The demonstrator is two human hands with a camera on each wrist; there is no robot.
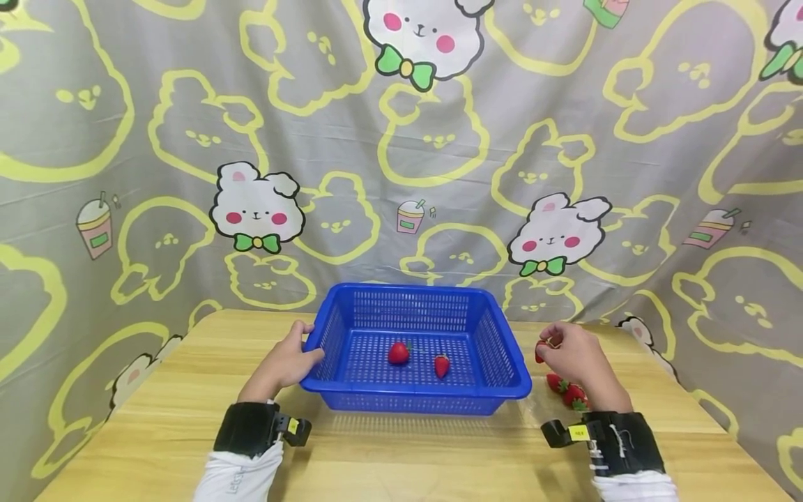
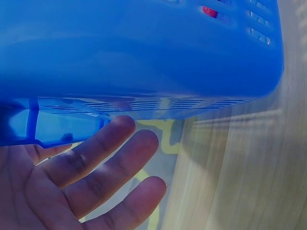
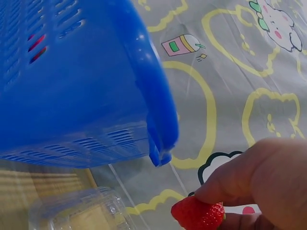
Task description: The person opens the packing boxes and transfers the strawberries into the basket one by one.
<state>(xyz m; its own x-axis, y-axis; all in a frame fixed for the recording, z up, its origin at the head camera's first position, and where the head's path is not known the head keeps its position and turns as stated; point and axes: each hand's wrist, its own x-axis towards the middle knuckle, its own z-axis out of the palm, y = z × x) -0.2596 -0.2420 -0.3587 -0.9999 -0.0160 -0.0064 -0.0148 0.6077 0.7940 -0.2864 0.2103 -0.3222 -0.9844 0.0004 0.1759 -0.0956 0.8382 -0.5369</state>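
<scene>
A blue plastic basket [image 1: 414, 404] with slotted walls stands on the table, with two strawberries, one [image 1: 398, 353] near its middle and another [image 1: 442, 366] to the right. My left hand [image 1: 290, 359] holds the basket's left rim, thumb over the edge; the left wrist view shows the other fingers [image 2: 144, 148] spread below the rim, outside the wall. Off the basket's right side, my right hand [image 1: 574, 354] pinches a strawberry [image 3: 197, 213] between thumb and fingers. Below that hand lie more strawberries [image 1: 575, 397], partly hidden by the wrist.
A clear plastic container [image 3: 81, 211] sits beside the basket on the right. The wooden table [image 1: 389, 460] extends in front and to both sides. Behind it hangs a grey curtain [image 1: 351, 153] printed with cartoon rabbits.
</scene>
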